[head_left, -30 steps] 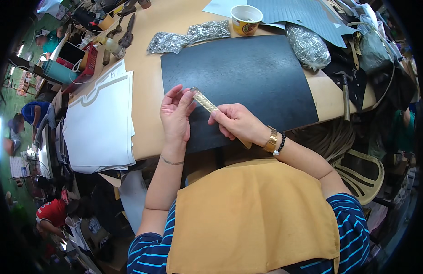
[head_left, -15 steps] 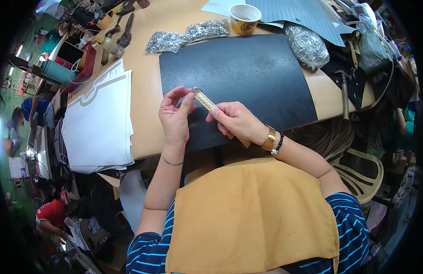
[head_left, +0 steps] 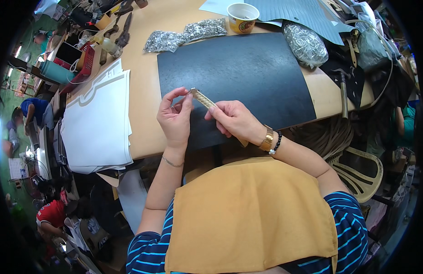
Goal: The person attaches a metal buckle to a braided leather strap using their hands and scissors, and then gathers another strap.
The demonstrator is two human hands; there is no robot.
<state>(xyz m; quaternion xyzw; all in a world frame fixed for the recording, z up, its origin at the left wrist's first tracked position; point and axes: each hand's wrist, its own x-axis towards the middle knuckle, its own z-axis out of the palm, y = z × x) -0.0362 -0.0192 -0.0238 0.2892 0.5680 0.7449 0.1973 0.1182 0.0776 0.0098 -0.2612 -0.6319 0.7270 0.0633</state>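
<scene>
A flat gold strap (head_left: 204, 98) with a woven-looking surface slants above a dark mat (head_left: 229, 64). My right hand (head_left: 234, 118) grips it along its length, thumb on top. The strap's lower end shows below that hand, near the watch. At the upper end, where something small and metallic-looking sits, my left hand (head_left: 175, 114) pinches with thumb and forefinger. The small piece is too tiny to make out, and my fingers partly cover it.
White sheets (head_left: 97, 123) are stacked on the left. Beyond the mat lie bags of small metal parts (head_left: 204, 29) and a paper cup (head_left: 243, 18). A bag of metal rings (head_left: 305, 45) and a hammer (head_left: 344, 93) are on the right. A chair (head_left: 357, 173) stands below.
My left thumb and forefinger have drawn closer together at the strap's upper end. My right hand keeps its grip; the whole view has shifted slightly.
</scene>
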